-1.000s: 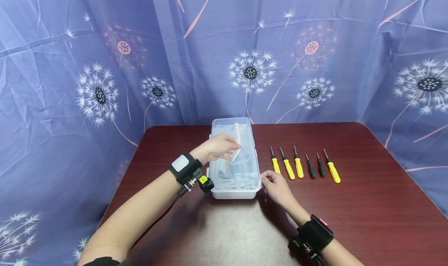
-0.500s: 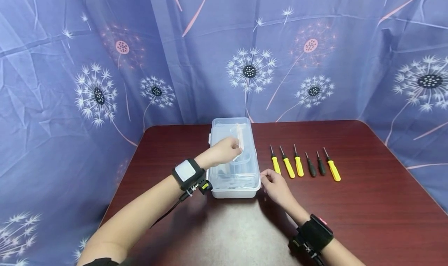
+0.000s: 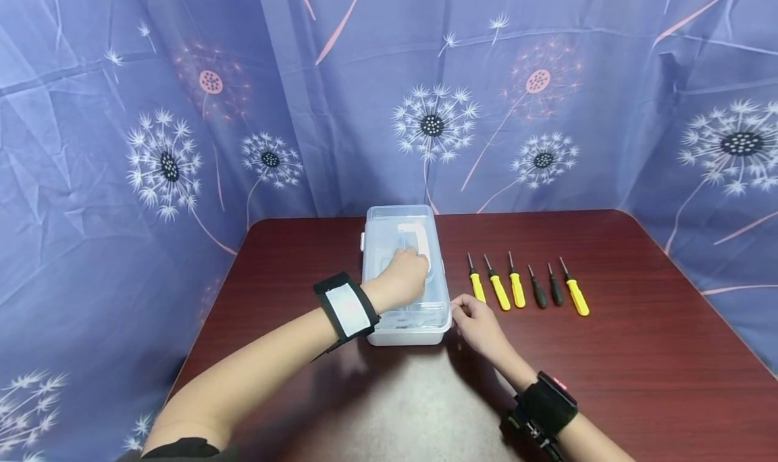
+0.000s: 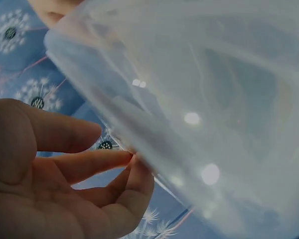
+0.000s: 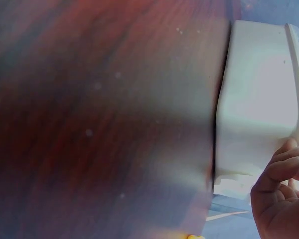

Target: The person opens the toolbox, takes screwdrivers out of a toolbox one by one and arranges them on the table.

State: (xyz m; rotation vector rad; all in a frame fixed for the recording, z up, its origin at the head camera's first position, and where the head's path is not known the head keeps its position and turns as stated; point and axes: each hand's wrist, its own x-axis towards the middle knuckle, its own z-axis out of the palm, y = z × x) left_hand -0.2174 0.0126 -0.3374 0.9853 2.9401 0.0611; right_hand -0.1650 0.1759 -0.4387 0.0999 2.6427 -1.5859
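A white storage box (image 3: pixel 404 339) with a translucent lid (image 3: pixel 384 227) stands lengthwise at the middle of the table. My left hand (image 3: pixel 404 278) is over the lid, fingertips at its pale handle (image 3: pixel 421 238). Seen from the left wrist, the fingers (image 4: pixel 92 165) bend with their tips against the clear plastic, and the thumb stays apart from them. My right hand (image 3: pixel 481 325) holds the box's rim near its right front corner. In the right wrist view its curled fingers (image 5: pixel 284 169) meet the rim; the thumb is partly cut off there.
To the right of the box, several yellow-handled screwdrivers (image 3: pixel 518 290) and two black-handled ones, the nearer a black screwdriver (image 3: pixel 539 296), lie in a row with tips pointing away. A blue dandelion-print curtain (image 3: pixel 340 144) hangs behind the dark red table (image 3: pixel 638 354).
My left hand has moved right and turned palm-down over the lid. The handle it pinched upright now shows broader and flatter. My right hand has stayed at the rim.
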